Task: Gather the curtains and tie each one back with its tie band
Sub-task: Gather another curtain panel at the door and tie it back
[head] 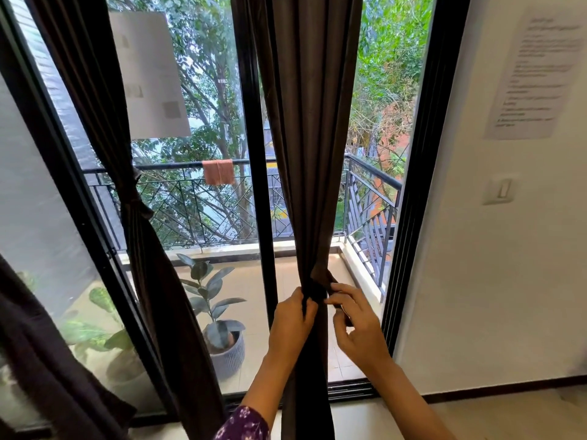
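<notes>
Left hand (293, 315) gripped the gathered curtain (313, 154), fingers curled round it. Right hand (355, 322) pinched the band (319, 281) wrapped round the bunch, just beside the left. Curtain hung right of the door post (251, 138). Second curtain (133, 198), left pane, already tied.

Potted plant (219, 331) on balcony floor; orange cloth (218, 171) draped over railing (373, 170); printed sheet (536, 74) above wall switch (500, 188).

on the middle curtain (313, 138), your left hand (290, 322) sits at its left side and your right hand (355, 325) at its right, on the tie band (319, 292). the tied curtain (139, 255) hangs left of it, the potted plant (222, 338) behind it to the left, the wall switch (500, 188) to its right.
</notes>
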A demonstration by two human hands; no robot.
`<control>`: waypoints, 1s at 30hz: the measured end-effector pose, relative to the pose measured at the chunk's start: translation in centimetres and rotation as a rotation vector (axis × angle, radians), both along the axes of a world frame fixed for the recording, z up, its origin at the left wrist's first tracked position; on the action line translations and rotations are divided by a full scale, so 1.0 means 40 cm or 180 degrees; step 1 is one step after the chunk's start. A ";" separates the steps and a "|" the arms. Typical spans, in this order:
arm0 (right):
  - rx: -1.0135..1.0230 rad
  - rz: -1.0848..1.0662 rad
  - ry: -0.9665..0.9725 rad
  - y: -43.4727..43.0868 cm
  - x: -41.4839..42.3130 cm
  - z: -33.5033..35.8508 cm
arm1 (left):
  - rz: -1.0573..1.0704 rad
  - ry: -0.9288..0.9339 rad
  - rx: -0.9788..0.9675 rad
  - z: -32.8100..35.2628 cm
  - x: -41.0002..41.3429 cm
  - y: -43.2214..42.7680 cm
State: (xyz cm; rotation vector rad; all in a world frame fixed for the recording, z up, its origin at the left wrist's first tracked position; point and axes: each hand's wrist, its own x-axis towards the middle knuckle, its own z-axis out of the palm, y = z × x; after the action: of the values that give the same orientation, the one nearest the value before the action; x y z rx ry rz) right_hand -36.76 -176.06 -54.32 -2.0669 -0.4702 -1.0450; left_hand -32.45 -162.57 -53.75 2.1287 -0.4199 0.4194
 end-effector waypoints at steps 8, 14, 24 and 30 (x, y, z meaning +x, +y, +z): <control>0.2932 0.0792 0.2119 0.028 0.030 0.088 | -0.0035 0.0082 -0.0012 0.007 -0.011 -0.003; 0.3107 0.1372 0.2526 -0.001 0.039 0.147 | -0.0079 0.0091 -0.0096 0.003 -0.007 -0.005; 0.1945 0.0214 0.1849 0.068 0.056 0.150 | -0.0171 0.0330 -0.0584 -0.004 -0.026 -0.005; 0.2006 -0.0224 0.1966 0.102 0.089 0.140 | -0.0174 0.0536 -0.0345 -0.024 -0.030 -0.002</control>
State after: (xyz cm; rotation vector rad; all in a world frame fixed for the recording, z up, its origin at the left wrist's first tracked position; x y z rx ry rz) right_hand -33.22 -172.00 -48.72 -1.7035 0.2274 -0.4510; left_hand -33.66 -162.64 -54.70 2.0237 -0.3499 0.2241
